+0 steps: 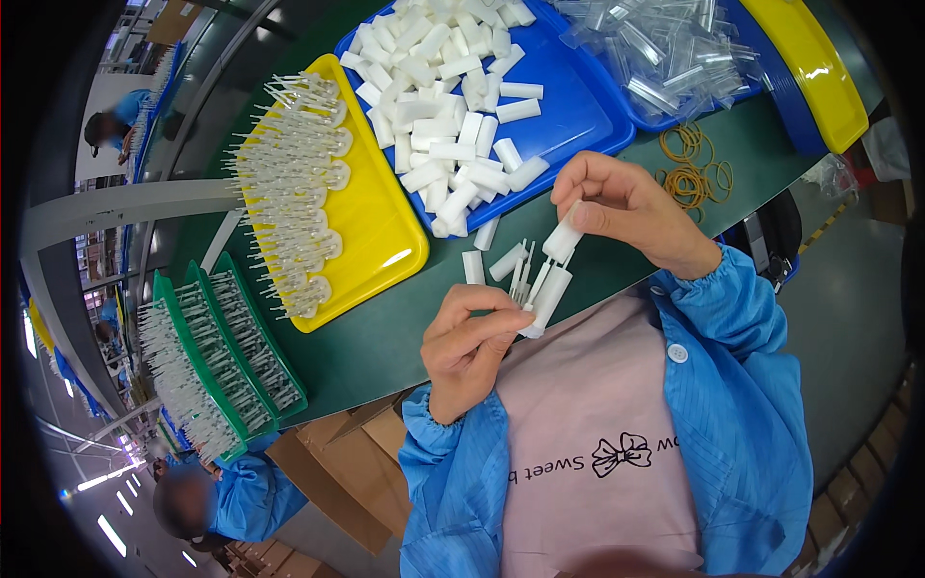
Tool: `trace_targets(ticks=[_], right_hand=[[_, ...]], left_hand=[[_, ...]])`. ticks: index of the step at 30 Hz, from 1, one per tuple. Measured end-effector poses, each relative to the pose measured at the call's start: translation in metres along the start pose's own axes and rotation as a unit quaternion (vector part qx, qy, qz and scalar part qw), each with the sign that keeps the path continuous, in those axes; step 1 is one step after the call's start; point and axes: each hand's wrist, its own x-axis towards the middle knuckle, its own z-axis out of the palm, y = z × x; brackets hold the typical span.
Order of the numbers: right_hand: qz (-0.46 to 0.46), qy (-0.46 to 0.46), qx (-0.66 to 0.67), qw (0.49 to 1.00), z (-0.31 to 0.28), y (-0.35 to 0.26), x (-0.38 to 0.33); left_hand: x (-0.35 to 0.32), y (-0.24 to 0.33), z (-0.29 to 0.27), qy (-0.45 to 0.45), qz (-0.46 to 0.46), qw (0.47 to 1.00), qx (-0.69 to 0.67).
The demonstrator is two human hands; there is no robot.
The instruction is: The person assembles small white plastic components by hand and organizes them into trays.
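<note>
The left hand (469,339) pinches a small bunch of thin white sticks (525,275) upright, tips fanned up and away, so a cap can slide on from above. The right hand (626,207), thumb and forefinger closed on a white cap (563,239), holds it just over one stick, its long axis tilted in line with the stick. More caps fill the blue tray (578,116) nearby, within reach on the green table (385,337).

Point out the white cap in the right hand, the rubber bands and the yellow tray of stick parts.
White cap (563,238), head view, middle of its side below the fingertips.
Rubber bands (690,176), head view, centre of the pile.
Yellow tray (378,223), head view, bare floor right of the parts.
</note>
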Motion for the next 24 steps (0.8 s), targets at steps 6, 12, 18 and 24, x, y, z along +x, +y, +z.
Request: trace_targets(ticks=[6, 12, 18, 24], right_hand=[[-0.01, -0.032, -0.085, 0.996, 0.001, -0.01, 0.011], [0.05, -0.093, -0.037, 0.994, -0.004, -0.016, 0.022], [-0.009, -0.119, -0.055, 0.991, -0.002, -0.018, 0.021], [-0.048, -0.067, -0.115, 0.99, 0.008, -0.019, 0.016]], left_hand=[[0.005, -0.001, -0.005, -0.034, 0.048, 0.995, 0.078], [0.008, 0.008, -0.002, -0.036, 0.105, 0.984, 0.137], [0.005, 0.005, -0.005, -0.013, 0.094, 0.989, 0.116], [0.005, 0.001, -0.005, 0.008, 0.091, 0.99, 0.108]])
